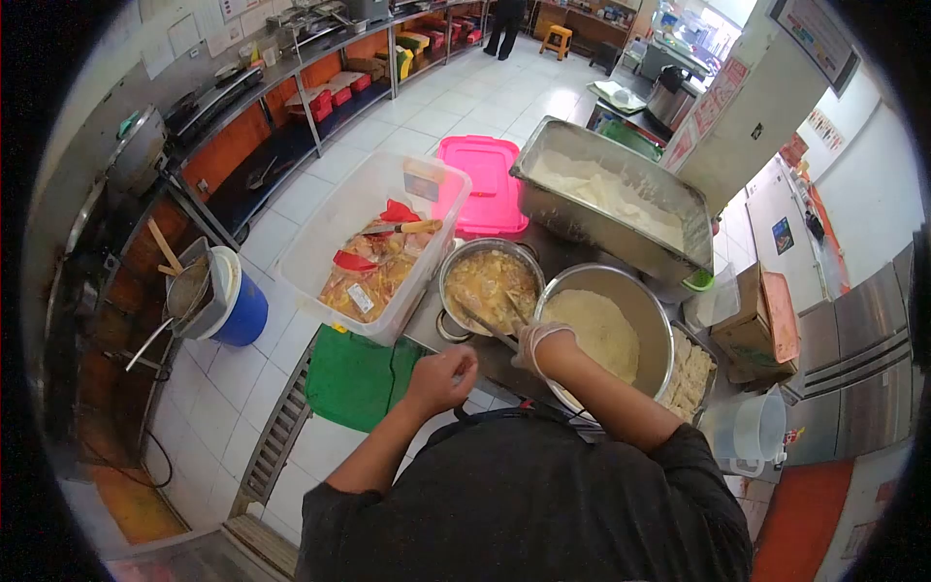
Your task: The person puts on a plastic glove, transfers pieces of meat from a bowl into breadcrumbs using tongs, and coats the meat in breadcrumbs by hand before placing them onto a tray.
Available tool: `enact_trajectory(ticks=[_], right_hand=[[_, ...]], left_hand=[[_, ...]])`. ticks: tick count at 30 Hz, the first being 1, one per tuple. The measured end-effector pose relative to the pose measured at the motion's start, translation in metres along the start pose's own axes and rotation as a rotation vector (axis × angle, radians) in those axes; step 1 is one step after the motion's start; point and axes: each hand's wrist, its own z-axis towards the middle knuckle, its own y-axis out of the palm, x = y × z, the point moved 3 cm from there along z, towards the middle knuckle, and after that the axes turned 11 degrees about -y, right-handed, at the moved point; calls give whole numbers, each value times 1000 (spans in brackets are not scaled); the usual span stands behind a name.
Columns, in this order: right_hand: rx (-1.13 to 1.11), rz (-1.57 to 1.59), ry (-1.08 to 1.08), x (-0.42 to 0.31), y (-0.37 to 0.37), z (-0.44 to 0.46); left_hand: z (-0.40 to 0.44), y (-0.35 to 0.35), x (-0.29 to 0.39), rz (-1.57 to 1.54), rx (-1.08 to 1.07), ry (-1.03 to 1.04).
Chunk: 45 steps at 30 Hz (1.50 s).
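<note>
My right hand (539, 346), in a clear plastic glove, grips metal tongs (493, 329). The tongs reach into a round metal pot (445, 312) filled with pieces in a yellowish wet mix (488, 278). Bare and loosely curled, my left hand (446, 378) hovers in front of the pot, with no object visible in it. Right of the pot stands a wide steel bowl (662, 325) of pale crumbs (603, 330). Beyond the bowl lies a tray of coated pieces (690, 373).
A clear plastic tub (393, 315) of raw meat with red-handled tools stands left of the pot. Behind are a pink lid (482, 184) and a deep metal pan (606, 238) of white flour. A blue bucket (242, 312), green lid (354, 378) and clear jug (752, 427) stand around.
</note>
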Motion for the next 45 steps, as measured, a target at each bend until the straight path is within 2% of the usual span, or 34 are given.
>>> enact_trajectory(ticks=[4,8,11,16,19,22,25,26,29,31,34,37,40,42,44,45], right_hand=[[109,18,106,20,-16,14],[264,36,120,60,-23,50],[126,2,18,66,-23,56],[94,-119,-77,57,-52,12],[127,-290,-127,63,-71,-11],[151,-421,-118,65,-101,-31],[192,-447,10,69,-125,-31],[238,-423,56,65,-134,-33],[35,-443,97,75,-117,8],[2,-386,26,69,-108,23],[-94,-407,-90,87,-78,68],[-161,-414,-276,114,-59,94],[-165,-592,-455,98,-87,49],[-92,-419,-295,95,-103,27],[-64,-365,-212,98,-113,16],[-74,-400,-213,99,-116,13]], left_hand=[[-43,-1,-59,224,-108,-308],[-83,23,-127,293,-132,-424],[-120,39,-185,355,-181,-614],[-230,52,-299,440,-315,-969],[-284,35,-315,509,-480,-1115],[-333,46,-383,633,-688,-1138],[-333,52,-411,636,-765,-1109],[-320,50,-400,510,-606,-1220],[-272,59,-401,556,-610,-1032],[-223,48,-342,421,-404,-1050],[-192,54,-316,283,-212,-1016],[-189,65,-316,275,-221,-1045],[-218,65,-313,301,-216,-1038],[-245,67,-337,305,-378,-1151],[-314,104,-437,621,-755,-917],[-324,95,-432,580,-749,-1053]])
